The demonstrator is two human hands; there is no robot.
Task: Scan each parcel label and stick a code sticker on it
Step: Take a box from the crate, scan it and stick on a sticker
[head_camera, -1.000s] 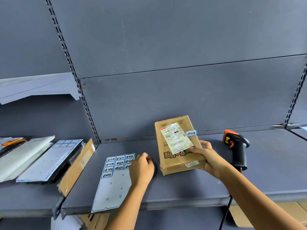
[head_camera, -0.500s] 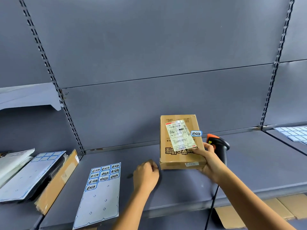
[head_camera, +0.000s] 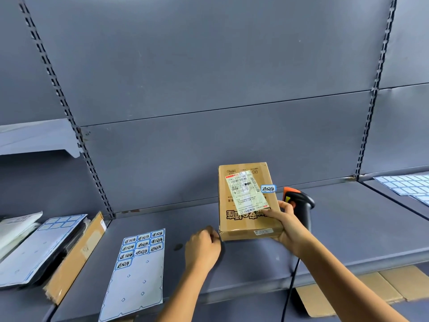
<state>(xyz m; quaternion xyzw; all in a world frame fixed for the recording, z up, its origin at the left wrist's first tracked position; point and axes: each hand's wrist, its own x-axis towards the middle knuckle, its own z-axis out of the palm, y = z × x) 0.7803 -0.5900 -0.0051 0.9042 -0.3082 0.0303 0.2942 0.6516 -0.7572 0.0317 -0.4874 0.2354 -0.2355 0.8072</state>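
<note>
Brown cardboard parcel (head_camera: 246, 219) held tilted over grey metal shelf (head_camera: 348, 231), right hand (head_camera: 290, 226) gripping its near-right corner. Left hand (head_camera: 203, 248) curled beside near-left corner; can't tell if holding anything. Risks: small blue code sticker (head_camera: 268, 188) overhangs box edge, may peel; black-orange scanner (head_camera: 300, 202) behind knuckles, easy knock.

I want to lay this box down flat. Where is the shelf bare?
Widest bare shelf lies right of the scanner, up to the bay divider. A smaller patch lies behind the sticker sheet, left of the box. The left bay is crowded with mailers and flat cardboard.
</note>
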